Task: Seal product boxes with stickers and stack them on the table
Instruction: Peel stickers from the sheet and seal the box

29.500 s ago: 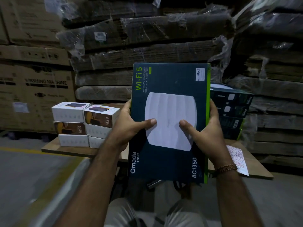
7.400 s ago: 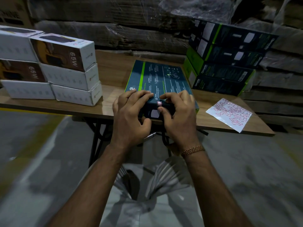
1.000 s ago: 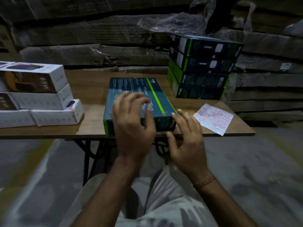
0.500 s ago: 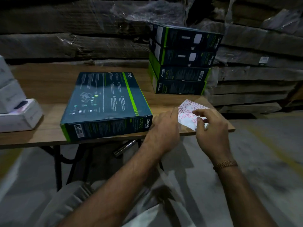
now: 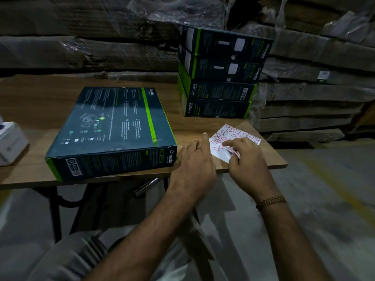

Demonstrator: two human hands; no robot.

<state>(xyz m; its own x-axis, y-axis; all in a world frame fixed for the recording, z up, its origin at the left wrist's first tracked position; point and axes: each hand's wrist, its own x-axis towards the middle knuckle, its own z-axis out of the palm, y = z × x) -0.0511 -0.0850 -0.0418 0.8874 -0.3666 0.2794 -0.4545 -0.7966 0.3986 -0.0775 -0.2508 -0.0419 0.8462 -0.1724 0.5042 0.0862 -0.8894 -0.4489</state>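
A dark teal product box [image 5: 113, 130] with green edges lies flat, back side up, on the wooden table [image 5: 40, 102]. To its right lies a white sticker sheet [image 5: 233, 138] with red-outlined stickers. My left hand [image 5: 192, 165] rests at the sheet's left edge with fingers extended, one fingertip raised beside the paper. My right hand [image 5: 243, 159] pinches the sheet's near edge between thumb and fingers. A stack of several matching boxes [image 5: 219, 78] stands behind the sheet at the back right.
White boxes [image 5: 10, 142] sit at the table's left edge. Wrapped flat cardboard bundles [image 5: 304, 94] rise behind and to the right of the table. The table's black metal legs [image 5: 54, 209] stand below, with grey floor to the right.
Both hands left the box's near end and moved right to the sticker sheet. My right hand has closed its fingers on the sheet's near edge. The view has swung right.
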